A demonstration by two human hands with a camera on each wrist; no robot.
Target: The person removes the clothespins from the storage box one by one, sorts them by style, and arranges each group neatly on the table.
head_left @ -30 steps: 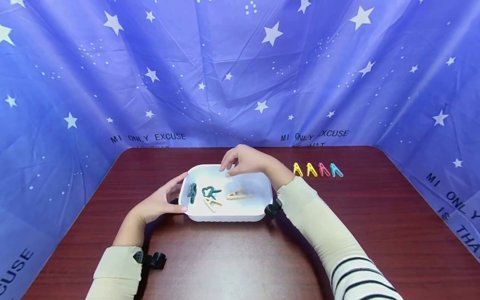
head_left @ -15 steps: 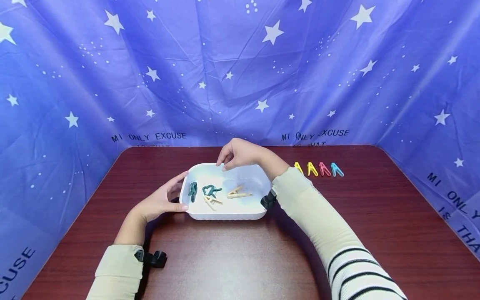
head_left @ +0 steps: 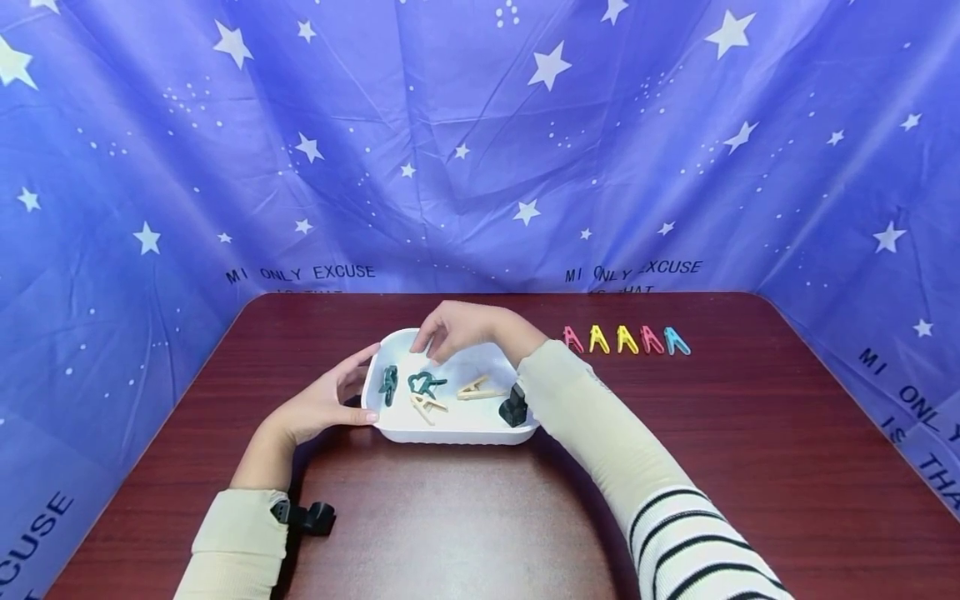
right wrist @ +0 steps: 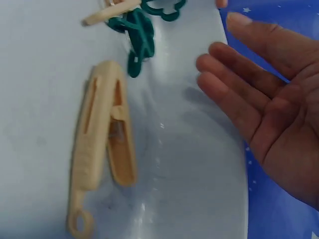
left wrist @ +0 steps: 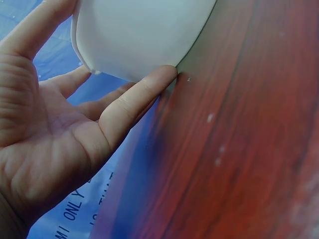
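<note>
My left hand (head_left: pixel 324 406) holds the left end of a white plastic tub (head_left: pixel 455 435), thumb at the near corner and fingers along the end wall. In the left wrist view, fingertips touch the tub's outer wall (left wrist: pixel 139 37). Over the tub's far side my right hand (head_left: pixel 459 329) hovers, fingers loosely bent and holding nothing. Inside lie a beige clothespin (head_left: pixel 480 390), a second beige clothespin (head_left: pixel 427 406), a dark green clip (head_left: pixel 426 383) and another green clip (head_left: pixel 388 385) by the left wall. Close up in the right wrist view is one beige clothespin (right wrist: pixel 97 129).
Right of the tub, several small clothespins stand in a row at the back of the dark red table (head_left: pixel 712 433): a red one (head_left: pixel 572 339), a yellow one (head_left: pixel 598 339) and a blue one (head_left: pixel 677 341) among them. A starry blue curtain (head_left: pixel 480 125) surrounds the table.
My right hand has moved left and, after rising slightly, lowered toward the tub's inside. Its arm has uncovered the red clothespin at the row's left end. My left hand stays in place.
</note>
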